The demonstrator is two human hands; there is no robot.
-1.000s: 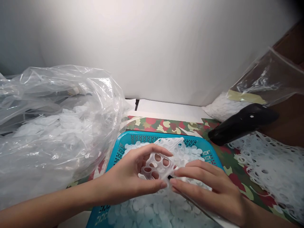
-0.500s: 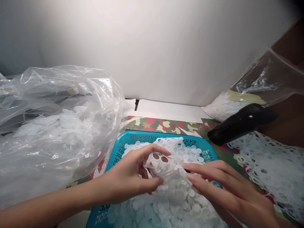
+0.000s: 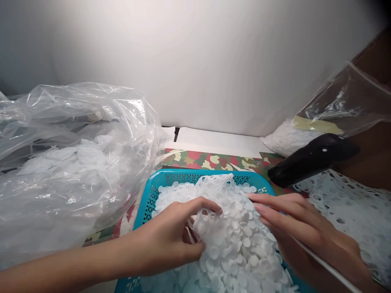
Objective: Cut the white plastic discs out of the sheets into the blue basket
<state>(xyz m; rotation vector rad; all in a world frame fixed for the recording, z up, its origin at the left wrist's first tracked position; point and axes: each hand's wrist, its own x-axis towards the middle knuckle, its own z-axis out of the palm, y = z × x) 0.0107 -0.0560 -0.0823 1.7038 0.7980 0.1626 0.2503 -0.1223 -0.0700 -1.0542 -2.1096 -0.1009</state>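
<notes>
My left hand (image 3: 183, 236) curls its thumb and fingers around a crumpled white perforated sheet (image 3: 205, 224) with round holes, over the basket. On the right, my right hand (image 3: 305, 228) has its fingers pressed together around a thin white stick (image 3: 326, 260), whose rear end juts out below the palm; its tip is hidden. Beneath both hands, a blue plastic basket (image 3: 145, 203) holds a heap of small white round discs (image 3: 241, 240). Another holed white sheet (image 3: 215, 183) lies on the discs near the back rim.
A large clear plastic bag (image 3: 122, 101) with white pieces stands at left. At right are a black object (image 3: 314, 158), a pile of holed white sheets (image 3: 339, 203) and a clear bag of white material (image 3: 284, 136). A patterned sheet (image 3: 210, 159) lies behind the basket.
My right hand has drawn back to the right, away from the sheet in my left hand. My left hand has dropped slightly, still gripping its sheet. More of the disc heap shows.
</notes>
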